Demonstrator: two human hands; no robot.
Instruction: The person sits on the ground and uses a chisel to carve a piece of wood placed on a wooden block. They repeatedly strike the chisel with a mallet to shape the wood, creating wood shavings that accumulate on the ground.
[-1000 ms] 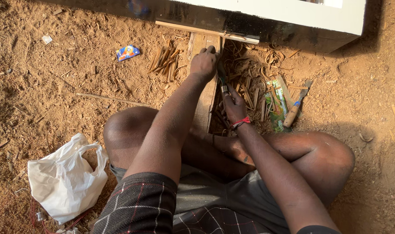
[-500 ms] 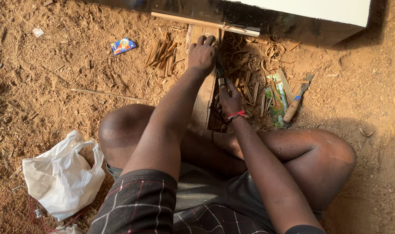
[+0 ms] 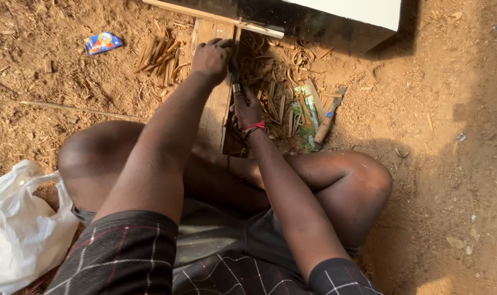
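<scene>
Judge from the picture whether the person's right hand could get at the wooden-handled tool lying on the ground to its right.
Probably yes. The tool lies in the open just right of the right hand, with only loose wood strips and a green packet between. But that hand already grips a knife, so it would have to let go first.

Left hand [image 3: 211, 56] and right hand [image 3: 247, 109] work on plank [image 3: 214, 117].

Two hands are showing: the left hand [image 3: 211, 57] and right hand [image 3: 247, 109]. One wooden plank [image 3: 214, 109] is lying mid-frame, one white plastic bag [image 3: 19, 229] lower left, one blue wrapper [image 3: 102, 42] upper left, one wooden-handled tool [image 3: 327, 119] right of centre.
</scene>
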